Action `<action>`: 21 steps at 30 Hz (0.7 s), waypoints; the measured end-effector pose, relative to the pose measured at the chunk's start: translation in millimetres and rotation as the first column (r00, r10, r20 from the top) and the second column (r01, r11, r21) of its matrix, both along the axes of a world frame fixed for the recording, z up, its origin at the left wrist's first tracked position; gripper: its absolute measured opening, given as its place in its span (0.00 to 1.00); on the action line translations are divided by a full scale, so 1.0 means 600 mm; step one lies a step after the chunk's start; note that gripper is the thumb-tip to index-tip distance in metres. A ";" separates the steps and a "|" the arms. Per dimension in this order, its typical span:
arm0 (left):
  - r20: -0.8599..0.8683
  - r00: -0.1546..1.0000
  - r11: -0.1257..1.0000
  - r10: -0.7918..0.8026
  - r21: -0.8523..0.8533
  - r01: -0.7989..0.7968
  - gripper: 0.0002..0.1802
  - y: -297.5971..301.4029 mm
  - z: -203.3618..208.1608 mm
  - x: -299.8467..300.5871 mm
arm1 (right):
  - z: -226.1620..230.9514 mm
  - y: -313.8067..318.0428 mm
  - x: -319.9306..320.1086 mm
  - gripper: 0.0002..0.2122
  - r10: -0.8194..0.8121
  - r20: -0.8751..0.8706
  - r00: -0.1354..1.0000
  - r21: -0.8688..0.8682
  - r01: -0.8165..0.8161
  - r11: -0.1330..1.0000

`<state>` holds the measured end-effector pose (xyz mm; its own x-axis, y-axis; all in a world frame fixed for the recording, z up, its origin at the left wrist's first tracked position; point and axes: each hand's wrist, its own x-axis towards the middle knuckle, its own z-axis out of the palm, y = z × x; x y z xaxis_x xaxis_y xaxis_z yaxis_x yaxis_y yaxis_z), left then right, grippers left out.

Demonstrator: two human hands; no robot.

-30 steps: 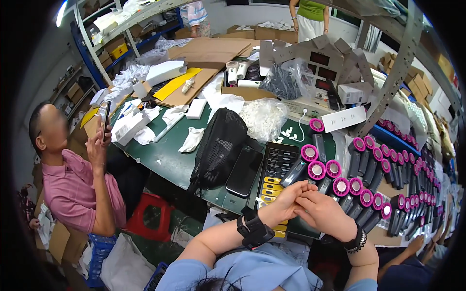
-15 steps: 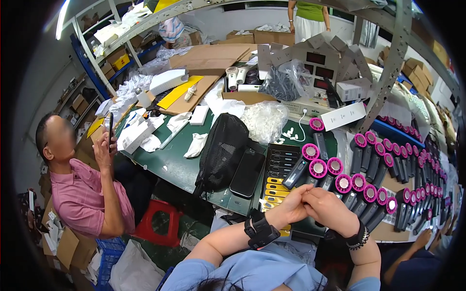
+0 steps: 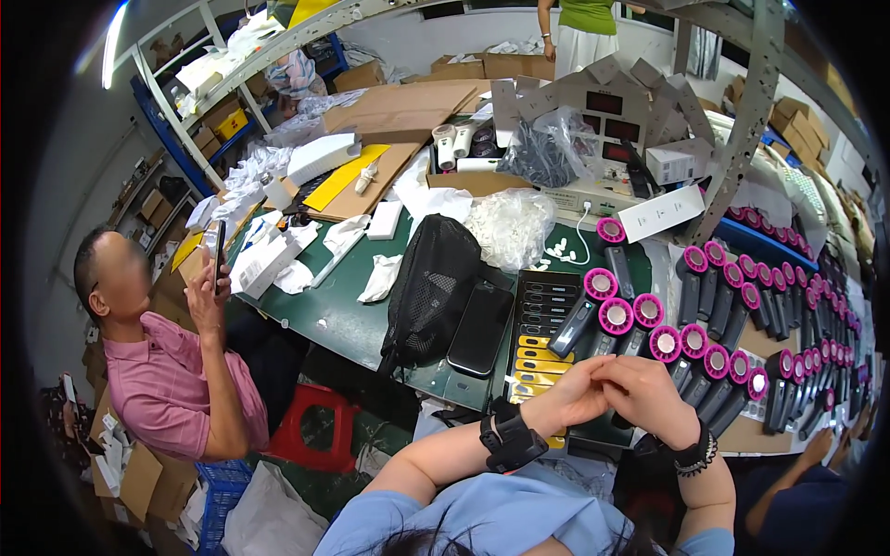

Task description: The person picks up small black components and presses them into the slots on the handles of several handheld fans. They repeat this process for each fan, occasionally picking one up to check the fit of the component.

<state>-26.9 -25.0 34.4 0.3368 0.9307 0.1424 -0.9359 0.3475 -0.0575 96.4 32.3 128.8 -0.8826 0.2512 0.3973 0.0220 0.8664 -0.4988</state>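
Note:
My left hand (image 3: 567, 397) and my right hand (image 3: 646, 391) meet above the table's front edge, fingertips pressed together. Both are closed; whatever may be between the fingers is hidden. Just beyond them lie several dark handheld devices (image 3: 575, 326) with round, pink-ringed heads. A sheet of yellow and black labels (image 3: 538, 365) lies partly under my left hand. Left of that sheet rest a black smartphone (image 3: 480, 329) and a black mesh bag (image 3: 431, 287). Each of my wrists wears a black band.
More pink-headed devices (image 3: 783, 283) stand in rows to the right. A clear bag of small white parts (image 3: 510, 227) sits beyond the phone. A grey shelf post (image 3: 753, 120) rises at right. At left, a seated person (image 3: 171, 380) holds up a phone; a red stool (image 3: 315, 431) is nearby.
My joined hands have shifted slightly right, still pressed together. The whole view has also moved a little. In the background, the person in striped clothing has moved left.

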 end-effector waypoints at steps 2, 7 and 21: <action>-0.247 0.967 0.947 0.065 -0.289 -0.138 0.17 -0.006 0.030 0.011 | 0.003 -0.001 0.001 0.09 -0.039 -0.026 0.999 -0.047 0.037 0.998; -0.401 0.910 0.990 -0.103 -0.130 0.055 0.18 -0.013 0.020 -0.019 | 0.026 0.007 0.015 0.14 -0.204 -0.099 0.974 -0.127 0.191 0.973; -0.639 0.767 0.997 -0.058 0.007 0.081 0.18 -0.025 0.078 -0.010 | -0.002 -0.006 0.059 0.20 -0.274 -0.246 0.930 -0.156 0.241 0.958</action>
